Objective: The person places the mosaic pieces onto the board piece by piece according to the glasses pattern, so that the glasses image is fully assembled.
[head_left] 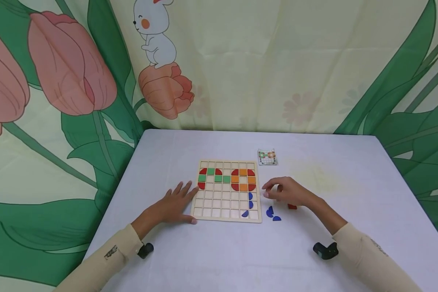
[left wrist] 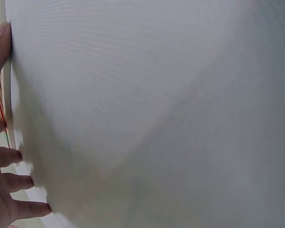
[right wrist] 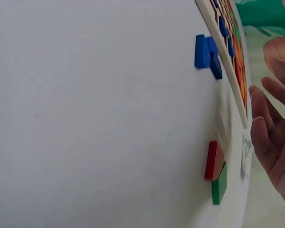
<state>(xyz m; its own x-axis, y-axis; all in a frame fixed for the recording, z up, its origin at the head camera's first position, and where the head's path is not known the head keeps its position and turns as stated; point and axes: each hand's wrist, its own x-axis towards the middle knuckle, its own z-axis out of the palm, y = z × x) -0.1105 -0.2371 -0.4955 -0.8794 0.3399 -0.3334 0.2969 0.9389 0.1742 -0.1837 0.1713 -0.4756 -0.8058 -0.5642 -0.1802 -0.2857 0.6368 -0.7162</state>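
A wooden grid board (head_left: 219, 202) lies on the table, holding red, green and orange pieces in its upper rows. Three blue pieces (head_left: 250, 205) sit at its lower right. My left hand (head_left: 173, 205) has its fingers spread at the board's left edge and touches it with fingertips and thumb. Just right of the board, my right hand (head_left: 289, 190) hovers with fingers loosely bent; nothing shows between them. Below it lie loose blue pieces (head_left: 269, 211). A red piece (right wrist: 214, 161) and a green piece (right wrist: 220, 185) rest together in the right wrist view; my right arm partly covers the red one in the head view.
A small pattern card (head_left: 267, 157) lies beyond the board's upper right corner. White cloth (head_left: 211, 255) covers the table. Behind the table hangs a curtain (head_left: 241, 73) printed with tulips and a rabbit.
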